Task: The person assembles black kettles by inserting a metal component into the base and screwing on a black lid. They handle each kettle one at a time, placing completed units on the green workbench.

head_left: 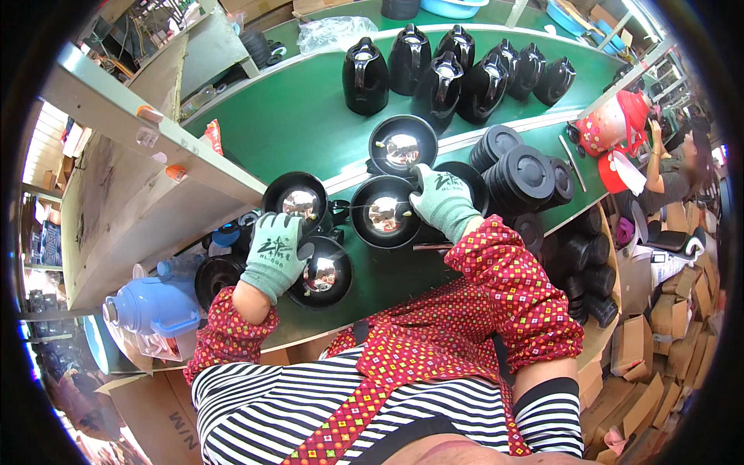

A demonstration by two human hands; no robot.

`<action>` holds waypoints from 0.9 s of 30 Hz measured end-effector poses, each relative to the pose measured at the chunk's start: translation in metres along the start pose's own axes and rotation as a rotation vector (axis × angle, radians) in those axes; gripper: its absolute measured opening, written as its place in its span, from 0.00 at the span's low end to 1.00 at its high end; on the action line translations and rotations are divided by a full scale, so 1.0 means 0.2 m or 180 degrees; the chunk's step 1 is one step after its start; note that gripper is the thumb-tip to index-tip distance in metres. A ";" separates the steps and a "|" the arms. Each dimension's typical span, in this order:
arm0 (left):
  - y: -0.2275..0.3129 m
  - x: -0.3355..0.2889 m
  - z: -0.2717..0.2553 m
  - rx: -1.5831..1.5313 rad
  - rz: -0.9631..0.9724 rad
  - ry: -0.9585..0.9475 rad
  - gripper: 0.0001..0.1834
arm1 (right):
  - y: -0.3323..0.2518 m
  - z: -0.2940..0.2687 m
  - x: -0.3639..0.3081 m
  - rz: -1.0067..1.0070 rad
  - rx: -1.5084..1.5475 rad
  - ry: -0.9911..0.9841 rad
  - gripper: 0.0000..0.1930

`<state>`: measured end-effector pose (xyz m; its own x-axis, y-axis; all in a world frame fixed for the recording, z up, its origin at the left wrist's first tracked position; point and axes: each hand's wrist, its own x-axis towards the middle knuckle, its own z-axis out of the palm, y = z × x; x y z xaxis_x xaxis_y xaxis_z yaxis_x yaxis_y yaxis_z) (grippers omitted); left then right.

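Observation:
Both my hands wear pale green knit gloves. My left hand (277,252) curls its fingers over the near rim of an upturned black jug (294,198); its thumb lies beside the rim of a second black jug (320,271). My right hand (445,200) grips the right rim of the middle black jug (386,212), thumb at the edge. These jugs have open round bottoms facing up, with a shiny silver liner inside. Another upturned jug (402,146) stands just beyond the middle one. Part of a further black round opening (469,182) is hidden behind my right hand.
Several glossy black jugs (438,85) stand upright on the green table (287,108). Stacked black round discs (527,174) sit at right. A metal post (186,151) slants in from the left, above a blue jug (151,302). At far right are a red flowered flask (612,124) and another person's arm (657,159).

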<state>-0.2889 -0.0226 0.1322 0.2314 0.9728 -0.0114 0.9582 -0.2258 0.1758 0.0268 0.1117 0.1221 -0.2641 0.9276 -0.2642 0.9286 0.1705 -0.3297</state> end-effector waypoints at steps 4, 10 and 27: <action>0.18 0.06 -0.18 -0.0211 0.0408 0.0212 0.38 | -0.03 -0.06 -0.02 0.0022 -0.0190 -0.0153 0.25; 0.35 0.63 -0.19 -0.0619 0.0563 -0.0178 0.38 | 0.12 0.00 0.00 -0.0480 -0.0083 0.0270 0.27; 0.19 1.40 0.21 -0.1372 -0.0425 -0.0588 0.17 | 0.38 0.07 -0.46 -0.1353 -0.0017 0.1633 0.35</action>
<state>-0.1813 0.2386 0.0945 0.1745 0.9576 -0.2292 0.8335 -0.0197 0.5521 0.1172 0.0346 0.1091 -0.4511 0.8196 0.3532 0.7727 0.5567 -0.3051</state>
